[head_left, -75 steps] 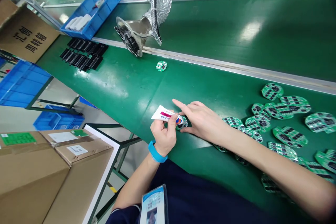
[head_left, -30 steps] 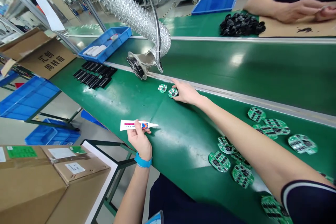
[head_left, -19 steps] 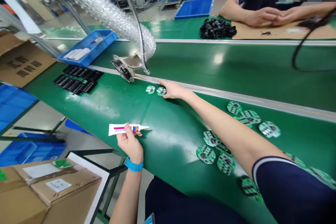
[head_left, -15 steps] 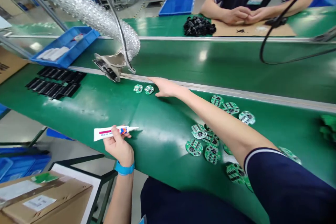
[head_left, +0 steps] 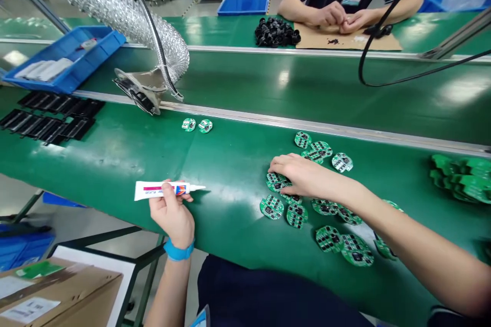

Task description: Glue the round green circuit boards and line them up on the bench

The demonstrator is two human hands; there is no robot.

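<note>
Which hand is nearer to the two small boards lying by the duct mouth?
Left, narrowly. The left hand sits below the pair of boards, holding a tube; the right hand lies farther right.

glossy green bench (head_left: 238, 163), crinkled foil duct (head_left: 103, 5).

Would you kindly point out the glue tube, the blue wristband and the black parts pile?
glue tube (head_left: 157, 190), head view, white body.
blue wristband (head_left: 178, 252), head view, band's middle.
black parts pile (head_left: 276, 31), head view, pile's centre.

Glue tube (head_left: 161, 190) in left hand (head_left: 171, 213) carries a red stripe and logo, print too small to read; carton labels (head_left: 23, 309) illegible.
</note>
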